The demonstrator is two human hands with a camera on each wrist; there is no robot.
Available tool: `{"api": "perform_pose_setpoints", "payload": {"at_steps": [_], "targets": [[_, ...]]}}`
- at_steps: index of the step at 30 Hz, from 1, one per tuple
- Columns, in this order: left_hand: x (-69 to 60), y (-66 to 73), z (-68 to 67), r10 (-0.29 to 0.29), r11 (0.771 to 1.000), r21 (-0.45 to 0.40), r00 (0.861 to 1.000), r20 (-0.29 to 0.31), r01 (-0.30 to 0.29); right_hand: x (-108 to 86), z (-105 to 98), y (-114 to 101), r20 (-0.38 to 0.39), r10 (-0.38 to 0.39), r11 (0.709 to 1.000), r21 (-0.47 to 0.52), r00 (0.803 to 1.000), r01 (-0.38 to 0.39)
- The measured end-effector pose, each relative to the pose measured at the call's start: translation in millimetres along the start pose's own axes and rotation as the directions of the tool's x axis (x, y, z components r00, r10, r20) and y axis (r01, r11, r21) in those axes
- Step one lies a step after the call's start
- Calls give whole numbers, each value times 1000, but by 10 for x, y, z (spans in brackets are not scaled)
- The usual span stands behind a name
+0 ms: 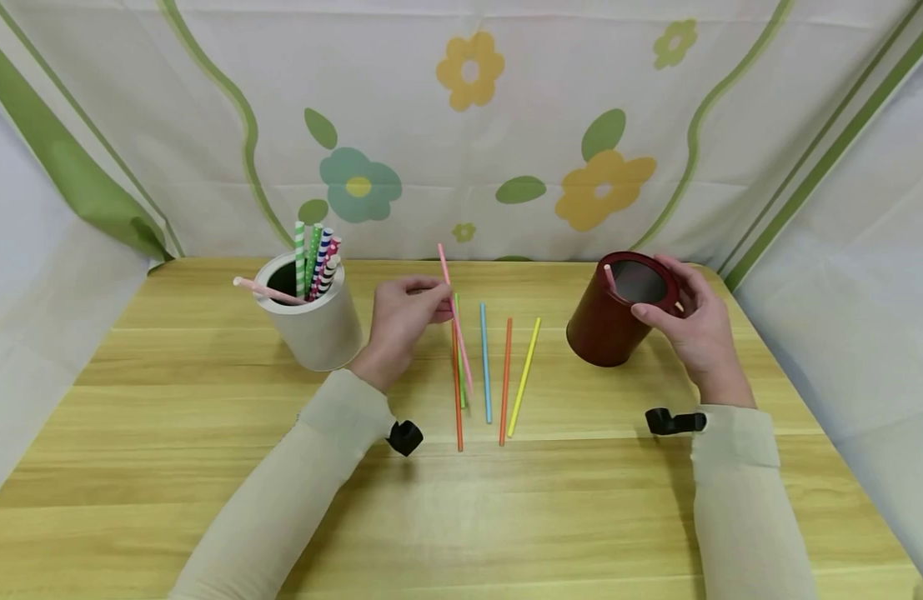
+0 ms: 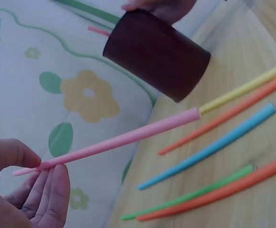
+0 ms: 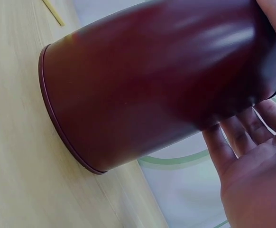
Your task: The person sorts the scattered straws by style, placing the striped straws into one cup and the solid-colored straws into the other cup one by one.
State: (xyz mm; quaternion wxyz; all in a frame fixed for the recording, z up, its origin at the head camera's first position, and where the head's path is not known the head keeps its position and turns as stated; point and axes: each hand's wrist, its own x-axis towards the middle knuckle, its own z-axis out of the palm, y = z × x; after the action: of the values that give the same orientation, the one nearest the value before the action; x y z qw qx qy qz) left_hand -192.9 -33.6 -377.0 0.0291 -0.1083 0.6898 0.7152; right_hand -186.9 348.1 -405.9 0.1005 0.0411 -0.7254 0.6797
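A pink straw [image 1: 461, 342] is pinched between thumb and fingertips of the left hand [image 1: 407, 321], held above the other straws; the left wrist view shows the pinch on the pink straw [image 2: 128, 137] near one end. The right hand [image 1: 697, 333] grips the rim of a dark red cup [image 1: 607, 325] at its right side, thumb in front and fingers behind. One pink straw [image 1: 609, 277] sticks out of this cup. On the table lie an orange straw [image 1: 458, 400], a green straw [image 1: 462, 375], a blue straw [image 1: 485, 362], a second orange straw [image 1: 506, 383] and a yellow straw [image 1: 524, 377].
A white cup [image 1: 322, 333] stands at the left, beside the left wrist, holding several patterned straws [image 1: 311, 262] and a light pink straw [image 1: 269, 291] leaning over its rim. Behind the wooden table [image 1: 446, 517] hangs a flowered curtain [image 1: 431, 150].
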Motion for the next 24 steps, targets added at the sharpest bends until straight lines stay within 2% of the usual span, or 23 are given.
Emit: {"api": "perform_pose_setpoints", "payload": {"at_steps": [10,16,20,24], "targets": [[-136,260,185,143,986,-84,990,16,-141,-8,13,11,-6,11,1000,5,1000,-11],[-222,442,327,175,967,-186,984,-11,-174,-7,-5,-1,-29,19,1000,2,999,-19],[-275,532,429,208,943,-256,977,-48,-213,-12,-20,-26,-38,40,999,-6,998,-41],[-331,617,577,266,898,-340,961,-82,-278,-12,-28,-42,-52,51,998,-25,997,-52]]}}
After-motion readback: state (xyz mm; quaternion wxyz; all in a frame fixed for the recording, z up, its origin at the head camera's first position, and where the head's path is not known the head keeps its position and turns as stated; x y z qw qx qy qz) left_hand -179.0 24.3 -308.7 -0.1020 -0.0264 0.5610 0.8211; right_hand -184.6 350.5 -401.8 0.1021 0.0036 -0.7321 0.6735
